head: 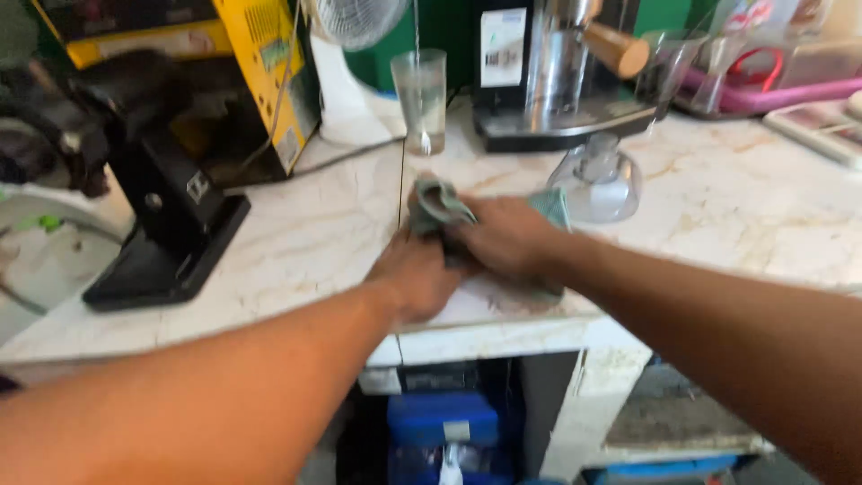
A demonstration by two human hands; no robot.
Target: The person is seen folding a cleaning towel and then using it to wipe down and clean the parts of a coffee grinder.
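A crumpled grey-green cloth (437,203) lies on the white marble counter (296,251), near the front edge. My left hand (415,274) grips its near side, fingers curled into the fabric. My right hand (505,235) presses down on the cloth from the right, fingers closed over it. A corner of the cloth (551,205) sticks out beyond my right hand. Both arms reach in from the bottom of the view.
A clear upturned glass dome (596,182) stands just behind my right hand. Behind are a tall glass of water (420,92), a steel coffee machine (557,76), a black press (162,224), a yellow box (265,76) and a pink tray (763,90). Blue containers (444,422) sit under the counter.
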